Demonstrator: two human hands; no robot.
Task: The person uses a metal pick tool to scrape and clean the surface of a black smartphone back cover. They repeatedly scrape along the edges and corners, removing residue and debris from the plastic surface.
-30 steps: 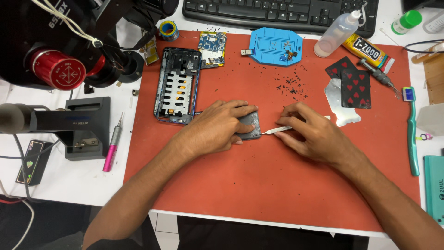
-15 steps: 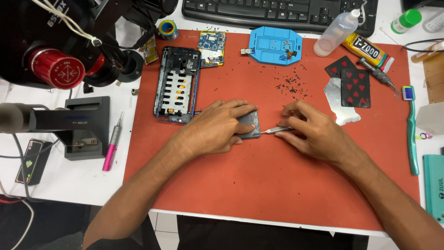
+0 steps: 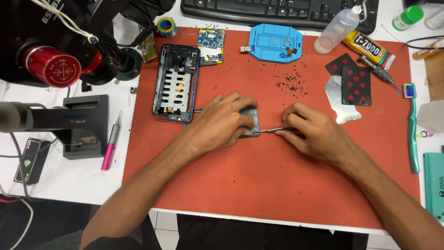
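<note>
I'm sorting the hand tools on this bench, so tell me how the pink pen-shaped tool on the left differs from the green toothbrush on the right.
The pink pen-shaped tool is short and stout with a silver tip; the green toothbrush is longer and slimmer, with a bristle head at its far end. The pink tool lies on the white desk left of the red mat; the toothbrush lies along the mat's right edge. Both lie flat, roughly lengthwise, untouched by either hand.

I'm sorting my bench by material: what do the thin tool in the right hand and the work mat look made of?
The thin tool in the right hand looks like bare metal: slim, silvery, with a bright glint. The work mat looks like matte red-orange rubber or silicone: flat, dull, no shine, though the look alone leaves that open.
</note>
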